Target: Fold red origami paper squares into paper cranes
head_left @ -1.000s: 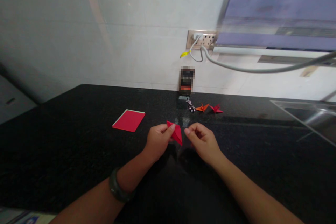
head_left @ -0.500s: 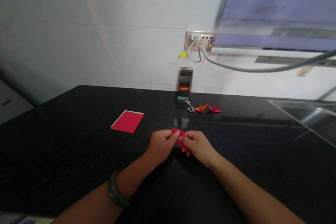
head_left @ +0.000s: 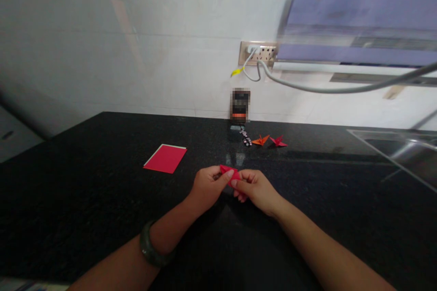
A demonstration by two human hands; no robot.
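Folded red paper (head_left: pixel 236 175): a small, many-layered piece held between the two hands above the near middle part of the table (head_left: pixel 102 200); fingers cover much of it, so its full shape cannot be told.
Left hand (head_left: pixel 206 188): gripping the paper's left part, thumb flat on top and fingers beneath.
Right hand (head_left: pixel 261 191): pinching the paper's right end, thumb on top close beside the left thumb, fingers curled under.
Step in hand: apparently shaping or pressing a fold, judging by both thumbs bearing on the paper.
Next move: seems to call for a steady left hold while the right thumb and fingers line up the edges and run the crease firm; thin layers could slip out of line if the pinch loosens.
Red paper square (head_left: pixel 165 159): flat on the table, left of the hands and well apart, a pale edge showing under its far side.
Paper birds: an orange bird (head_left: pixel 261 140) and a red bird (head_left: pixel 278 141) side by side, beyond the right hand.
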